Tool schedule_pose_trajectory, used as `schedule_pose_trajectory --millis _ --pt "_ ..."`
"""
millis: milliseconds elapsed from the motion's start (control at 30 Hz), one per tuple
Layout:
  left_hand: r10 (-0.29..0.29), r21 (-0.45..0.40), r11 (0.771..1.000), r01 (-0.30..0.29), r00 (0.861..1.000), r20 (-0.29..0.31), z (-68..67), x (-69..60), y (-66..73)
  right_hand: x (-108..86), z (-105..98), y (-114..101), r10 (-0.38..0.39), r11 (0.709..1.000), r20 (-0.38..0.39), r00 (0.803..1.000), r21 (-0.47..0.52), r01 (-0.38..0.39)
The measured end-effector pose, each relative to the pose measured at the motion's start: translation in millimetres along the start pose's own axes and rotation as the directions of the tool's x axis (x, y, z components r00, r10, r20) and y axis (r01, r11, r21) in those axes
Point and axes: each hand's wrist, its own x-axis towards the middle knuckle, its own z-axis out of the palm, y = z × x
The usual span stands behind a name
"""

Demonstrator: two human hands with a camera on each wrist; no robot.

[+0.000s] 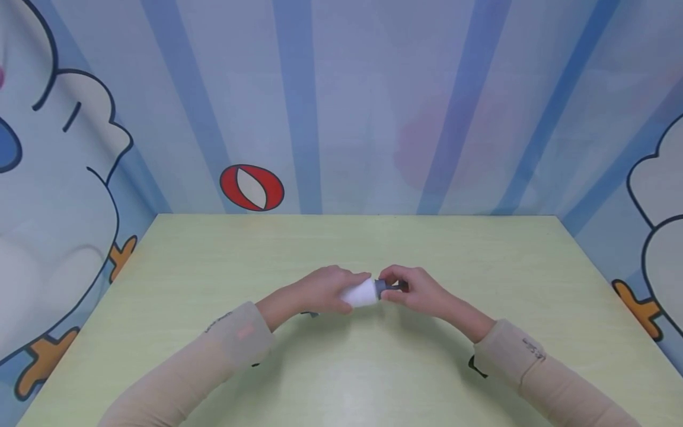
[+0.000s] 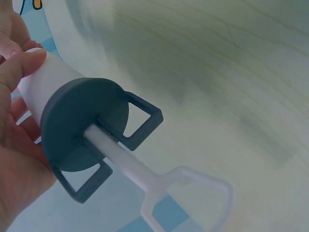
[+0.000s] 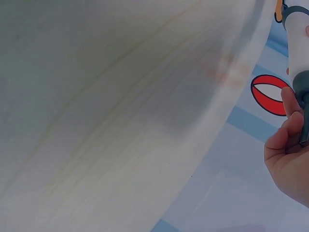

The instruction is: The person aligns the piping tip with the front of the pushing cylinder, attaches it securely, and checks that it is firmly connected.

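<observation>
Both hands hold a white hand pump (image 1: 361,293) above the table. My left hand (image 1: 328,287) curls round its white barrel, thumb on top. In the left wrist view, the barrel ends in a dark grey-green cap (image 2: 77,125) with two square loops (image 2: 155,118). A white rod (image 2: 123,162) comes out of the cap and ends in an open-framed handle (image 2: 205,178). At the pump's other end, my right hand (image 1: 421,290) pinches the narrow dark nozzle (image 1: 381,287) between thumb and fingers. The right wrist view catches that nozzle end only at its right edge.
A pale yellow-green table (image 1: 347,373) lies under the hands. Behind it rises a blue striped backdrop (image 1: 363,107) with a printed red and white ball (image 1: 252,187). Printed cartoon figures cover the side walls (image 1: 48,196).
</observation>
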Motion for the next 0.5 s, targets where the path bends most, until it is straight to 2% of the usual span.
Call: schedule_pose_trajectory --millis 267,500 --pt "0.007 0.037 0.999 -0.007 1.000 0.001 -2.1 -0.9 1.5 0.2 1.5 -0.2 -0.019 1.000 0.019 1.000 0.012 0.019" --pt "-0.030 0.026 0.999 0.030 1.000 0.006 -0.7 -1.7 1.4 0.5 2.4 0.5 -0.024 1.000 0.036 0.999 0.005 0.024"
